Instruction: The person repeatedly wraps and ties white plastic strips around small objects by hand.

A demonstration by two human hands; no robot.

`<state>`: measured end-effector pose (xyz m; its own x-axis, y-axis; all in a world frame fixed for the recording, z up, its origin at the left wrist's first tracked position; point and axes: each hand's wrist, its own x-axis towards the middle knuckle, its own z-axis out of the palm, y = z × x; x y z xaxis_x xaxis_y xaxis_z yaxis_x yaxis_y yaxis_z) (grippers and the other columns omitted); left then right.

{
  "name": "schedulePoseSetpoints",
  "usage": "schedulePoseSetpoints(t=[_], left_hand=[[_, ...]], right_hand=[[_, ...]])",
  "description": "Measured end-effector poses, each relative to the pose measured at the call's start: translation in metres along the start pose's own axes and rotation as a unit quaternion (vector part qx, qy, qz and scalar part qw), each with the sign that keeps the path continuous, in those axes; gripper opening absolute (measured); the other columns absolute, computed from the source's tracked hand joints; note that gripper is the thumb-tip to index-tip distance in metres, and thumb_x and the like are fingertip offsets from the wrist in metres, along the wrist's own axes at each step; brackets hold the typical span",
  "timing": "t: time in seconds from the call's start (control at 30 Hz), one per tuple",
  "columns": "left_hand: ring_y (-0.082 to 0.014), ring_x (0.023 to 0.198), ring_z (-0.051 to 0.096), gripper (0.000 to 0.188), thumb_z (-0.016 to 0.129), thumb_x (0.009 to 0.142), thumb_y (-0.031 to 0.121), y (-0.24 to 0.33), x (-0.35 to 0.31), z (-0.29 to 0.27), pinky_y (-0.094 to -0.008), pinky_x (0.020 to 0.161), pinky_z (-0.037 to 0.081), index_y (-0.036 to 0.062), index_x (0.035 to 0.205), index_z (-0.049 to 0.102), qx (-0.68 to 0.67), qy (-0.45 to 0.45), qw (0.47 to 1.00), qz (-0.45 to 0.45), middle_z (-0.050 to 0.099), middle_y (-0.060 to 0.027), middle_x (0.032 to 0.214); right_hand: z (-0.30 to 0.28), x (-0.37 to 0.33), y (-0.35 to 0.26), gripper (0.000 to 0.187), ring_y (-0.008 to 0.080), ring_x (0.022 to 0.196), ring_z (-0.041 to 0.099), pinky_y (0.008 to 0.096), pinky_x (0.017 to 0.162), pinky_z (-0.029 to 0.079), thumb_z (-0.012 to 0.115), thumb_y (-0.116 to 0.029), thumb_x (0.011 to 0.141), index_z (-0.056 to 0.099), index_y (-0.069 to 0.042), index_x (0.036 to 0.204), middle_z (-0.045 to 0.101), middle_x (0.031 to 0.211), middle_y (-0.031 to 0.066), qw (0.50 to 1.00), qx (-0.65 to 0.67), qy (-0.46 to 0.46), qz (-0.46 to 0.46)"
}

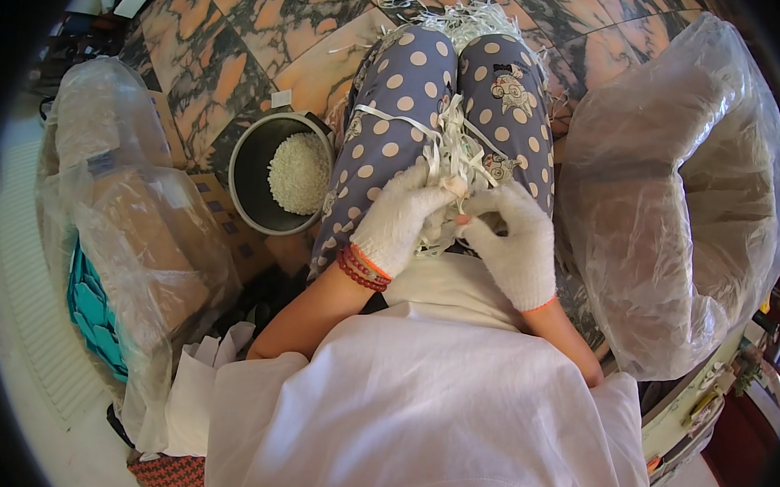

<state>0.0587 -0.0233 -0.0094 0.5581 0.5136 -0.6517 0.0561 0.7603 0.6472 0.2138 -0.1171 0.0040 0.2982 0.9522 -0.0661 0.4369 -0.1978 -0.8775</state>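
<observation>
Both my hands meet over my lap in white knitted gloves with orange cuffs, fingertips bare. My left hand [398, 215] is closed in a pinch on a white strip, and a red bead bracelet [361, 268] circles that wrist. Close beside it my right hand [517, 244] is also closed, thumb and finger pinched on a white strip just below the left fingertips. Between my thighs lies a tangled bunch of white strips [453, 136], with loose ends across the dotted trousers. The exact spot where the fingertips meet is too small to make out clearly.
At my left stands a dark round bucket [243, 170] with small white pieces [300, 174] in it. Beyond it, a clear plastic bag [155, 220] covers cardboard and teal pieces [91, 306]. A large open clear bag [625, 195] stands at my right. More strips [471, 21] lie past my knees.
</observation>
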Motion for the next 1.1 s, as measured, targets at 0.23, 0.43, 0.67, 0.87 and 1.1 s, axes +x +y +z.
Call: schedulePoseSetpoints(t=[0.23,0.43,0.67,0.87,1.1], left_hand=[[-0.0169,0.085,0.062,0.027,0.067,0.095,0.016,0.012,-0.013,0.0,-0.0326,0.079,0.051,-0.0035,0.114,0.065,0.309,0.043,0.931,0.19,0.069,-0.0054,0.095],[-0.0292,0.086,0.067,0.023,0.068,0.094,0.011,0.024,-0.024,-0.001,-0.0387,0.08,0.053,0.0012,0.114,0.067,0.4,0.075,0.871,0.274,0.068,-0.0178,0.093],[-0.0362,0.084,0.07,0.015,0.069,0.093,0.01,0.038,-0.041,-0.003,-0.043,0.073,0.054,0.0042,0.107,0.071,0.532,-0.031,0.784,0.318,0.07,-0.0166,0.09],[-0.031,0.078,0.067,0.015,0.068,0.095,0.005,0.046,-0.042,-0.013,-0.0377,0.069,0.053,0.0011,0.11,0.071,0.505,-0.117,0.797,0.308,0.068,-0.0151,0.09],[-0.0193,0.078,0.064,0.018,0.062,0.104,0.017,0.051,-0.033,-0.031,-0.0325,0.072,0.05,0.0004,0.106,0.068,0.483,-0.165,0.803,0.307,0.065,-0.0095,0.087]], right_hand=[[-0.03,0.015,-0.018,0.038,0.0205,0.08,0.063,0.0305,0.071,0.051,0.064,0.011,0.081,0.072,-0.006,0.114,0.069,0.111,0.0111,0.996,-0.01,0.066,-0.052],[-0.034,0.037,-0.035,0.058,0.0298,0.118,0.067,0.0335,0.089,0.058,0.066,0.013,0.08,0.068,-0.012,0.132,0.066,0.135,0.011,0.973,-0.016,-0.027,-0.23],[-0.032,0.048,-0.043,0.07,0.0332,0.1,0.069,0.0383,0.085,0.057,0.08,-0.01,0.08,0.059,-0.018,0.145,0.07,0.123,0.0136,0.955,-0.022,-0.196,-0.22],[-0.043,0.054,-0.032,0.05,0.0349,0.078,0.07,0.0416,0.073,0.056,0.083,-0.031,0.082,0.068,-0.01,0.125,0.072,0.087,0.0147,0.93,-0.082,-0.325,-0.154],[-0.043,0.056,-0.004,0.03,0.0239,0.083,0.069,0.0357,0.077,0.053,0.075,-0.024,0.093,0.073,-0.001,0.112,0.075,0.09,0.0109,0.943,0.122,-0.248,-0.185]])
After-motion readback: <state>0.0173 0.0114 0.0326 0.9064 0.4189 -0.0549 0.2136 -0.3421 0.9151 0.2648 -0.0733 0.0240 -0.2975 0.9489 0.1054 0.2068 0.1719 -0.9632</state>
